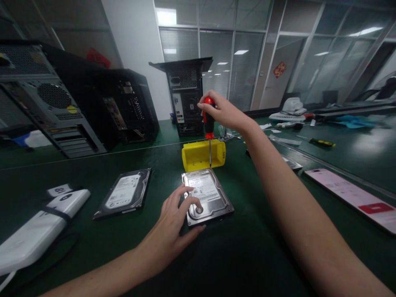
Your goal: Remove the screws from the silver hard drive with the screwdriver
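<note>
A silver hard drive [213, 198] with a white label lies on the green table [247, 251] in front of me. My left hand [177, 214] rests on its left side, fingers apart, fingertips touching the top and the thumb by the near edge. Above the drive's far edge, my right hand [216, 108] grips the handle of a red and black screwdriver [209, 123]. The shaft points straight down, its tip by the far edge of the drive, in front of a yellow bin [202, 154]. Whether the tip touches a screw cannot be made out.
Another hard drive [125, 192] and a white power strip [46, 231] lie at the left. Computer cases [133, 107] stand behind. To the right are a pink-screened phone [349, 196] and a yellow-black screwdriver [321, 142], with another drive partly behind my right forearm.
</note>
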A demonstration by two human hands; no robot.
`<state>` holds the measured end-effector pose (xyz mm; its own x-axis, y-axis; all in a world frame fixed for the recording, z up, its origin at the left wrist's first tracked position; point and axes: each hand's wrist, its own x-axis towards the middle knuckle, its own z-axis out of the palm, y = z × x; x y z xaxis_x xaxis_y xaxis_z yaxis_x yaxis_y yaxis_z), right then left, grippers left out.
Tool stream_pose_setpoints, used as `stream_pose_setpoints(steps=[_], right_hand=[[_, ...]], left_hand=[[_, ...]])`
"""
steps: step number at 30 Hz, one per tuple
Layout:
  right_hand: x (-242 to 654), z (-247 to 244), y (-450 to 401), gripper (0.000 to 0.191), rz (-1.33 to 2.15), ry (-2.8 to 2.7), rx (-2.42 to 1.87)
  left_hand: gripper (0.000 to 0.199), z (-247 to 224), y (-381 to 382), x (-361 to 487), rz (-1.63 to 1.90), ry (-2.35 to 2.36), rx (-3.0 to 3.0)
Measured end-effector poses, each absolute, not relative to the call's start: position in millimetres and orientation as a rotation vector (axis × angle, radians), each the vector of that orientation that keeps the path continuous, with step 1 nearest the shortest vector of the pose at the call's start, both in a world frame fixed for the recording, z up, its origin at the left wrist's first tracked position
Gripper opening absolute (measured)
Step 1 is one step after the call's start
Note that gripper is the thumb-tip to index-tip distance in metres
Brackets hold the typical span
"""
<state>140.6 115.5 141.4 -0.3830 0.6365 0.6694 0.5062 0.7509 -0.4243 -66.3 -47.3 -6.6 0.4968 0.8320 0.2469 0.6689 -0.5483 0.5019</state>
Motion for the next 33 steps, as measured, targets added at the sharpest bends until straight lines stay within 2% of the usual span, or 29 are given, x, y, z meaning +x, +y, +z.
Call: stream_pose_setpoints(steps=[17, 26, 33], right_hand=[[140.2, 143.1, 114.9, 0.013, 0.175, -2.060, -0.871], [137.7, 144.5, 112.2, 0.029, 0.160, -1.958, -0.958], [140.7, 147.9, 115.0, 0.026, 0.283, -1.927, -0.920]], left_hand=[[0.025, -7.0, -47.8, -67.3, 0.644, 1.243, 2.360], [0.027, -8.5, -47.8, -67.2, 0.652, 1.245, 2.354], [0.029, -7.5, -47.2, -67.3, 0.625, 1.249, 2.352]])
